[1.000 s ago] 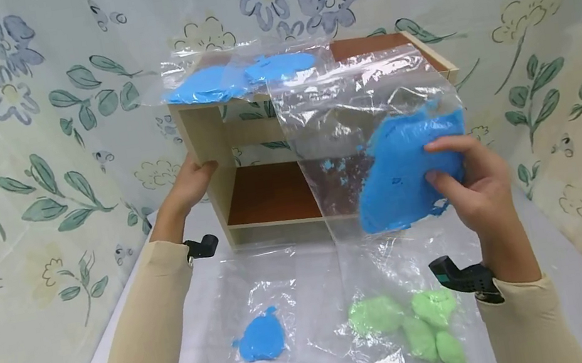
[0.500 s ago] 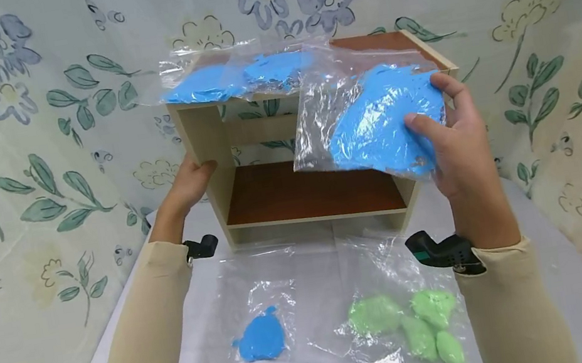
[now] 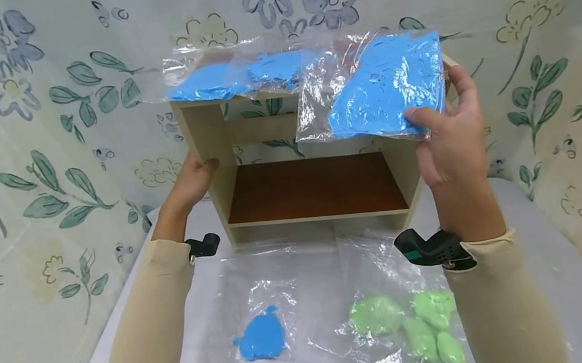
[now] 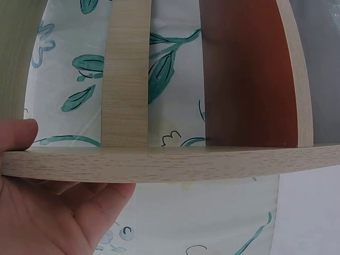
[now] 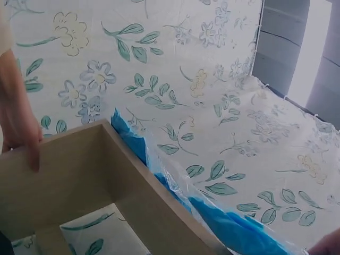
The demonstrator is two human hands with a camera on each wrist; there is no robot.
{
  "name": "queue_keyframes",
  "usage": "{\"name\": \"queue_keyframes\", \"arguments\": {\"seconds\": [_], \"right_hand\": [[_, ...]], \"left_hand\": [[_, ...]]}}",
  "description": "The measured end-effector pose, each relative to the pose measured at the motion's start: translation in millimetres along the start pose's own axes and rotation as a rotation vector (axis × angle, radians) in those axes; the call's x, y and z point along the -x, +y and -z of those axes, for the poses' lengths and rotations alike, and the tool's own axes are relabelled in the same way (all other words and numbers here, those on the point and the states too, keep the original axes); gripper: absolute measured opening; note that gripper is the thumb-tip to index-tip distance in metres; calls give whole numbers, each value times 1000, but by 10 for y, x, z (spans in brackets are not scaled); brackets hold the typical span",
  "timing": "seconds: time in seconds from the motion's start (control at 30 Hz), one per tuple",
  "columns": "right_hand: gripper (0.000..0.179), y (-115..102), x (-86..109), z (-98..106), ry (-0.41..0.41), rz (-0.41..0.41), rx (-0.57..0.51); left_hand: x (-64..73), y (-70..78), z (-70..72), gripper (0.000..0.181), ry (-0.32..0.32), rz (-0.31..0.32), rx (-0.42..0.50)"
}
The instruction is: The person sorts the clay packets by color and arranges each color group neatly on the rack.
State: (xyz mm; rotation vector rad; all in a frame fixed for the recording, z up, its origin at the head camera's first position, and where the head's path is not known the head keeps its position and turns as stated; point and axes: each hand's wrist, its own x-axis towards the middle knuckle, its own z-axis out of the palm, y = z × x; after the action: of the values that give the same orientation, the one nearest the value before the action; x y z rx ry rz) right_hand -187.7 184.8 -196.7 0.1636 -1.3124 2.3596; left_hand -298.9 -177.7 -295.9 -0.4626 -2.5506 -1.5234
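**R hand (image 3: 447, 141) holds blue-filled bag (image 3: 387, 87) at top of shelf unit (image 3: 320, 218), L hand (image 3: 191, 181) on side panel (image 3: 209, 156)**

Clear bag w/ flat blue mass is up at the R end of the unit's top, in front of the top front edge & tilted. Whether it touches the wood – can't tell. R hand pinches it near the lower R corner: thumb on the front face, index at the R edge, other fingers mostly hidden behind, so their curl is unclear.

L hand grips the L side panel by its front edge, spread only approx. the board's thickness; L wrist view shows thumb on the inner face, fingers on the outer.

Two more blue bags, back one (image 3: 209, 83) at far L & second one (image 3: 279, 69) next to it, lie on the unit's top, overlapping; held bag's clear part overlaps the second in head view. Below, brown lower board (image 3: 315, 189) and pale rear crossbar (image 3: 262, 129).

On white tablecloth (image 3: 524, 284), in front of the unit: small blue-lump bag (image 3: 261, 336) on L, green-lump bag (image 3: 421, 338) on R w/ four lumps. Black wrist cams (image 3: 430, 248) on both arms, beige sleeves (image 3: 143, 332). Floral cloth (image 3: 54, 276) behind & at both sides.
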Motion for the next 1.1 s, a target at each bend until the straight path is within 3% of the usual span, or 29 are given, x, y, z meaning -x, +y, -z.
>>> {"name": "queue_keyframes", "arguments": {"seconds": [0.1, 0.2, 0.37, 0.5, 0.63, 0.77, 0.93, 1.1], "right_hand": [[63, 25, -59, -59, 115, -34, -106], [49, 48, -124, -116, 161, -38, -145], [37, 71, -179, -227, 158, -29, -56], [52, 80, -147, -284, 100, 23, 19], [74, 47, -89, -232, -8, 31, 290], [82, 15, -100, -123, -93, 41, 549], [78, 40, -152, -29, -99, 110, 770], [64, 91, -187, -3, -65, 271, 990]], "left_hand": [[-3, -6, 0, 60, 6, -9, -3], [-4, -15, -5, 60, 7, -20, -3], [2, -14, -1, 59, 12, -29, -6], [8, -2, 0, 58, 21, -21, -1], [-4, 5, -15, 58, 25, -20, -4], [-23, -1, -22, 59, 30, -24, -8], [-21, 7, -30, 60, 25, -22, -12], [-5, -2, -30, 59, 22, -19, 1]]}}
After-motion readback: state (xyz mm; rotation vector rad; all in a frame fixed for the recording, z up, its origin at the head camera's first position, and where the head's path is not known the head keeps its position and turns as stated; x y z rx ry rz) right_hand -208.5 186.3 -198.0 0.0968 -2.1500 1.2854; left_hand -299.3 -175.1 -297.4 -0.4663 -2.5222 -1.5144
